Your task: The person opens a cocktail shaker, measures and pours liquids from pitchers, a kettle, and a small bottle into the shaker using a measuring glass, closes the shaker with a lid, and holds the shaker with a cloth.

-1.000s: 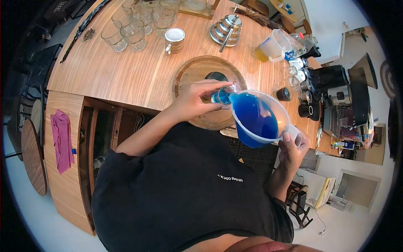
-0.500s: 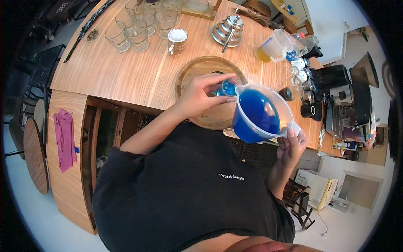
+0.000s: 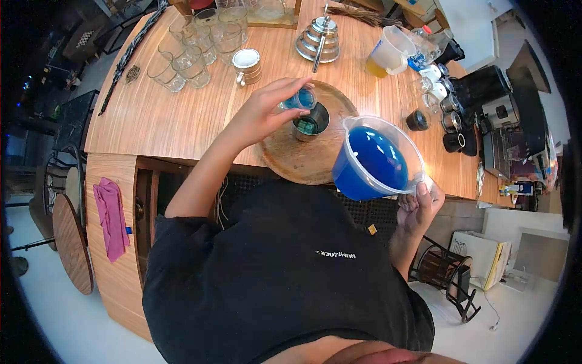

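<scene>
My left hand (image 3: 265,113) is closed around a small clear glass (image 3: 305,99) with blue liquid in it. Below the glass, a metal cup (image 3: 319,121) stands on a round wooden board (image 3: 285,164); greenish contents show inside the cup. My right hand (image 3: 419,206) grips the handle of a clear plastic measuring jug (image 3: 357,176) filled with deep blue liquid. The jug is held up over the board's right edge, its spout toward the glass but apart from it.
Several empty drinking glasses (image 3: 193,67) stand at the back left beside a handled metal cup (image 3: 247,68). A metal gooseneck kettle (image 3: 319,41) is behind the board. To the right are a jug with yellow liquid (image 3: 388,54), a dark cup (image 3: 418,119) and a coffee grinder (image 3: 485,97).
My left hand has moved left and up with the small glass, away from the jug's spout. The metal cup on the board now shows. The jug has stayed nearly in place.
</scene>
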`<state>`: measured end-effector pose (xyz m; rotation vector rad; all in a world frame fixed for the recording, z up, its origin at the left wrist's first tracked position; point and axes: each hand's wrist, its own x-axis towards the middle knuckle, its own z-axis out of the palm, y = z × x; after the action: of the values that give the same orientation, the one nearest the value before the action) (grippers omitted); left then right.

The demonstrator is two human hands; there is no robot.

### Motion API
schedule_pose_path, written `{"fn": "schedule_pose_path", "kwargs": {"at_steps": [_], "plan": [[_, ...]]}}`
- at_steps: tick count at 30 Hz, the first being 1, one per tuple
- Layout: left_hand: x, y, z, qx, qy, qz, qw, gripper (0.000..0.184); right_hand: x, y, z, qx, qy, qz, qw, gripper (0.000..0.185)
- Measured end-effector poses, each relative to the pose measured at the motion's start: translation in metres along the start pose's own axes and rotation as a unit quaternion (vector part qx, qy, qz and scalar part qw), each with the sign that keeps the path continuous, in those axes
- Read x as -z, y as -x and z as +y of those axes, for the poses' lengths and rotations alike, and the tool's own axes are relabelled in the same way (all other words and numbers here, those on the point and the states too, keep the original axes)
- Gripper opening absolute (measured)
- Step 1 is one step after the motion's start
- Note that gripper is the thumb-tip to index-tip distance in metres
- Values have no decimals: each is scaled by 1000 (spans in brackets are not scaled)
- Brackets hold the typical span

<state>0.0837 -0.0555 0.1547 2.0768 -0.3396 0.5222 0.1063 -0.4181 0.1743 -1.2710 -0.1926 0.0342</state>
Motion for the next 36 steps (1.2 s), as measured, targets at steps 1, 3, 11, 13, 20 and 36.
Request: {"fn": "schedule_pose_path", "kwargs": {"at_steps": [1,3,11,13,20,36], "plan": [[1,0,-3,-16,-23,-17,999,67,2,1,0,-2,-3,-6,1000,28],[4,-1,-6,-37,-67,-37,996,66,5,4,1,-5,-7,-12,1000,27],[9,-11,-6,-130,-278,-133,942,62,17,10,7,-2,-4,31,1000,27],[11,-15,-6,-168,-379,-154,897,61,20,11,6,2,-4,27,1000,28],[13,-28,-1,-236,-434,-166,853,55,26,12,5,18,3,28,999,29],[14,-29,9,-219,-338,-105,909,57,22,-12,-20,68,1,-10,998,29]]}}
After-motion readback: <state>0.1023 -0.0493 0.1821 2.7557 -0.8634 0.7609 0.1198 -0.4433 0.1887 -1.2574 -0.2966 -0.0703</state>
